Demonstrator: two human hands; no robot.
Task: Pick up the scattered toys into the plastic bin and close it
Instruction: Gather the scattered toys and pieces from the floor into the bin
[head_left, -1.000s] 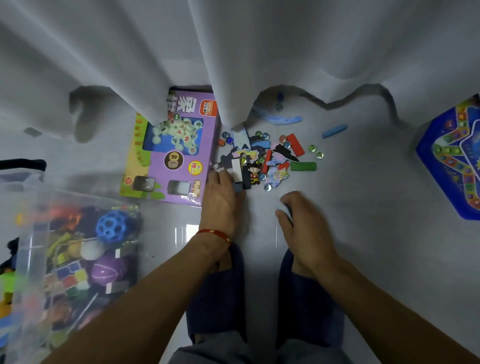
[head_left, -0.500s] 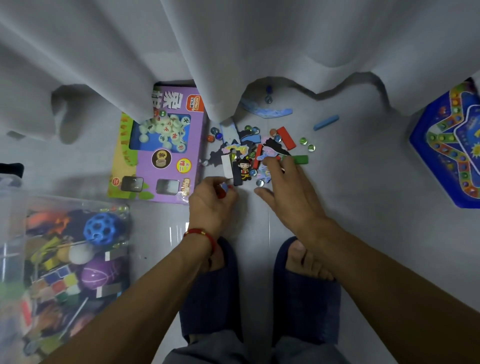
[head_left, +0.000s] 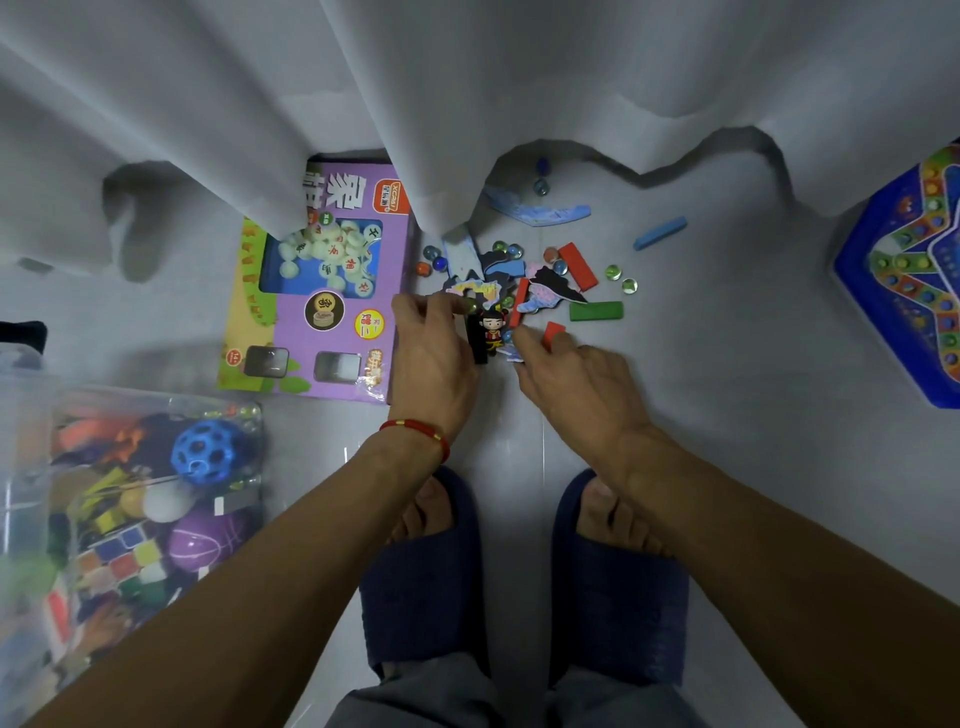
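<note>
A pile of small toys (head_left: 524, 291) lies on the grey floor below the curtain: glass marbles, flat foam puzzle pieces, a red block (head_left: 581, 266), a green block (head_left: 596, 310) and a little doll figure (head_left: 492, 327). My left hand (head_left: 431, 358) reaches into the pile's left edge with its fingers curled down; what they hold is hidden. My right hand (head_left: 576, 384) pinches a short red block (head_left: 553, 329) at the pile's near edge. The clear plastic bin (head_left: 156, 405) stands open at the lower left, holding several toys, among them a blue holed ball (head_left: 205, 452).
A purple chess-set box (head_left: 322, 322) lies left of the pile, partly under the white curtain (head_left: 467, 104). A blue star game board (head_left: 914, 270) sits at the right edge. A blue stick (head_left: 660, 234) and a curved light-blue piece (head_left: 540, 213) lie behind the pile. My slippered feet (head_left: 519, 571) are below.
My left hand stretched forward from a closed fist into the pile's left side. My right hand drew back from the pile's middle to its near edge and closed on a short red block.
</note>
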